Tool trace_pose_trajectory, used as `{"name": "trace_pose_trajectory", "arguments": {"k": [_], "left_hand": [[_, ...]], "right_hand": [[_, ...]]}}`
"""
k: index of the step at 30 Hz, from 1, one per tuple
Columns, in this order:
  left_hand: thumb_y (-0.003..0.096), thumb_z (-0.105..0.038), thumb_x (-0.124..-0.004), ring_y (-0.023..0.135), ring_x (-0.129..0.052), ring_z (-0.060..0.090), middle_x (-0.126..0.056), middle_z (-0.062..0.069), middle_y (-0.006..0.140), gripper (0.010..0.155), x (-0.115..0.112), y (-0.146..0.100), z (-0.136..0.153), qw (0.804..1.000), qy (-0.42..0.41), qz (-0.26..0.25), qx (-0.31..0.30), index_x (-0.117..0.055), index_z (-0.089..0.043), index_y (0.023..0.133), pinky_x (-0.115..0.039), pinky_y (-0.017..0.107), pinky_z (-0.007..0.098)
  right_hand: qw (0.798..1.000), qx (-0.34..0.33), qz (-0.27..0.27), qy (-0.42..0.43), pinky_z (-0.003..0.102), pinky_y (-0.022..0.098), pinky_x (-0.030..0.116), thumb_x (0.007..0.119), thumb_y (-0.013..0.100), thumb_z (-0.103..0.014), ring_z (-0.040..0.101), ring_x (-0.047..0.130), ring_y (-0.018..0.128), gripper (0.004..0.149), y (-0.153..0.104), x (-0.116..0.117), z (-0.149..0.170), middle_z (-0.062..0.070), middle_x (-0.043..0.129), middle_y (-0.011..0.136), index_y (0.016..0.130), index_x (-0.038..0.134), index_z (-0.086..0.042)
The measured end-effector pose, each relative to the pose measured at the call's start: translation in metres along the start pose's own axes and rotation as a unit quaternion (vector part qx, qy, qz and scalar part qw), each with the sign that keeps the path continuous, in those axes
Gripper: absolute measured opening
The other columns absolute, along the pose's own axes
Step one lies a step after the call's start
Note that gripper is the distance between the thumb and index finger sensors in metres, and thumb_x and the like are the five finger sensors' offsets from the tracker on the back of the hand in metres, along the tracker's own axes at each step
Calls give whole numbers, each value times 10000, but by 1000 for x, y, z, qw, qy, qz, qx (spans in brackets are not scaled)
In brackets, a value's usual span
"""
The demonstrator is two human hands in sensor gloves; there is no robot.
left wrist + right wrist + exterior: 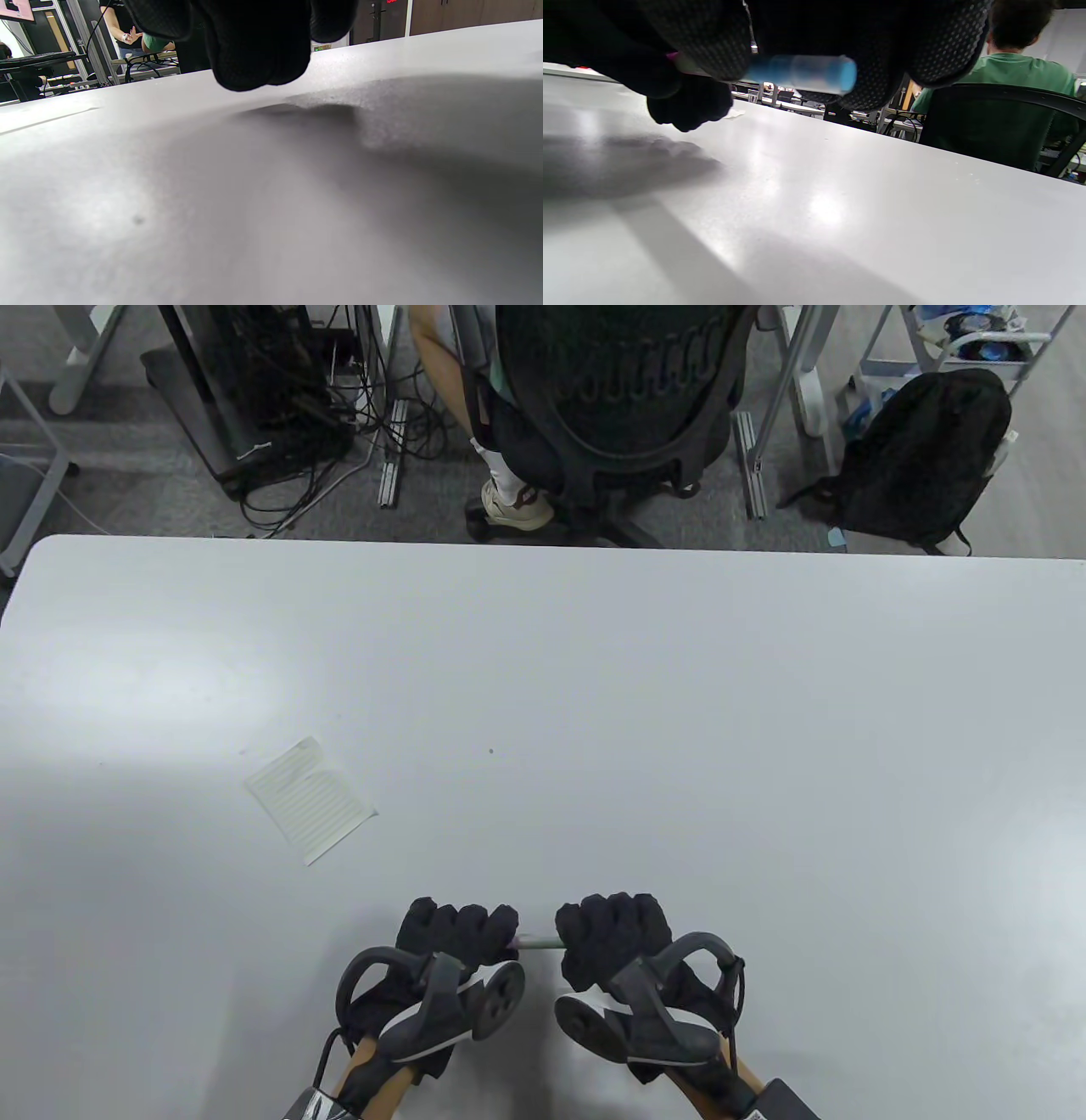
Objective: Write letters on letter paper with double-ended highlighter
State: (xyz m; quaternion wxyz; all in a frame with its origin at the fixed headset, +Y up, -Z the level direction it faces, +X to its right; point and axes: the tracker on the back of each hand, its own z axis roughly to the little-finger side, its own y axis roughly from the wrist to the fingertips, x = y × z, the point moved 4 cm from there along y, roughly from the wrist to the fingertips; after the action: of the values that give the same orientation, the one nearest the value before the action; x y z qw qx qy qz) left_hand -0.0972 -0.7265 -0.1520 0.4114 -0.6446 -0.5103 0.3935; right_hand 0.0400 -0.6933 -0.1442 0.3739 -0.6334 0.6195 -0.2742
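Both gloved hands are curled into fists near the table's front edge, and the double-ended highlighter (538,941) spans the gap between them. My left hand (462,931) grips its left end, where a bit of pink shows. My right hand (612,929) grips the rest; in the right wrist view the highlighter's (801,74) translucent blue cap sticks out past the right hand's fingers (712,38). The left hand (689,103) shows there too, just above the table. A small lined sheet of letter paper (310,799) lies flat to the far left of the hands. The left wrist view shows only curled left fingers (258,42).
The white table (679,687) is bare apart from the paper. Beyond its far edge a person sits in a black office chair (624,398). A black backpack (920,462) and tangled cables (288,415) lie on the floor.
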Motion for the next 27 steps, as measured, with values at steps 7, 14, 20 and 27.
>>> {"name": "trace_pose_trajectory", "arguments": {"k": [7,14,20,27], "left_hand": [[567,-499,-497,874,-869,160,-770,-40,1035,545,0,-1,9,1000,-22,2,2,-532,-334,1086,-606,810,552],[560,-501,-481,888,-859,143,-745,-53,1055,566,-1,-3,7,1000,-21,0,-16,-470,-354,1106,-611,819,543],[535,-507,-439,849,-879,121,-783,-79,1007,559,4,-6,6,998,-36,-25,-34,-480,-414,1084,-638,821,518],[549,-459,-482,785,-909,142,-835,-77,936,518,11,-10,5,997,-33,-56,-45,-604,-352,1040,-672,802,517]], "right_hand": [[999,25,-14,39,660,608,693,706,546,-388,460,827,810,562,-7,8,22,241,781,962,1030,676,-103],[999,20,-10,34,646,595,716,697,540,-315,407,902,723,446,-5,9,22,189,879,856,931,788,-119],[999,18,-24,34,645,595,717,674,544,-322,400,919,702,452,-6,12,25,175,905,832,932,798,-127],[996,16,-43,81,637,596,721,670,541,-336,389,928,691,440,-5,13,30,150,926,806,895,837,-135]]}}
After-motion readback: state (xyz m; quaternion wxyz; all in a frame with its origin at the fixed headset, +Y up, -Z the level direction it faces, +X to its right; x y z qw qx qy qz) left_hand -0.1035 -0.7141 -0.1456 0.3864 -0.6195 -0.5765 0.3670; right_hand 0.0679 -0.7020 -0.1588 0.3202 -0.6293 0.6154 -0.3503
